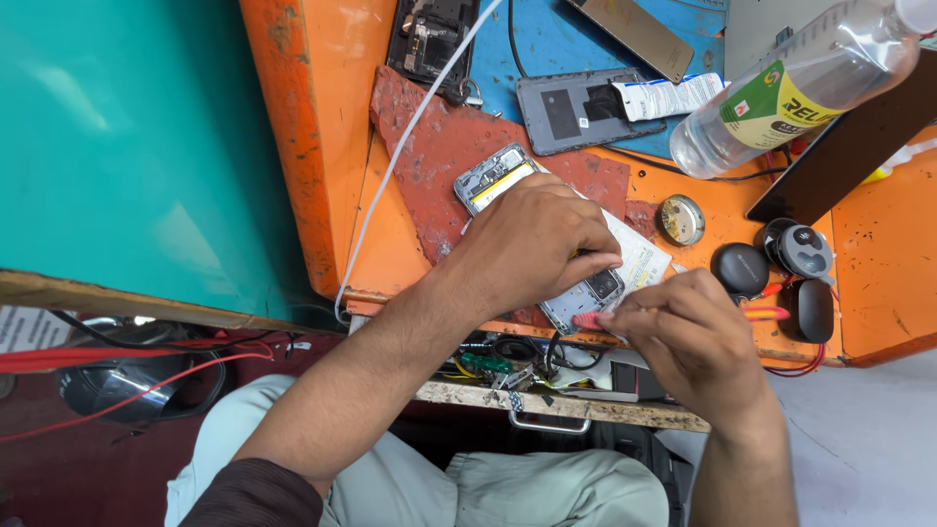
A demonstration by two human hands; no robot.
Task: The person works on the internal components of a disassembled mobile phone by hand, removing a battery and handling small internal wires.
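An opened phone (498, 178) with its back cover off lies diagonally on a worn red mat (439, 146) on the orange bench. My left hand (532, 244) rests on top of it and presses it down, covering its middle. My right hand (688, 337) pinches a small tool with a red handle (589, 319), its tip at the phone's lower end near the camera block (602, 285). A white paper (639, 256) lies under that end of the phone.
A clear plastic water bottle (791, 93) lies at the top right. Near it are a grey phone back cover (571, 109), a white tube (669, 96), a round metal tin (681, 219), black round earbud cases (742, 268) and a white cable (410, 127). Wires hang below the bench edge.
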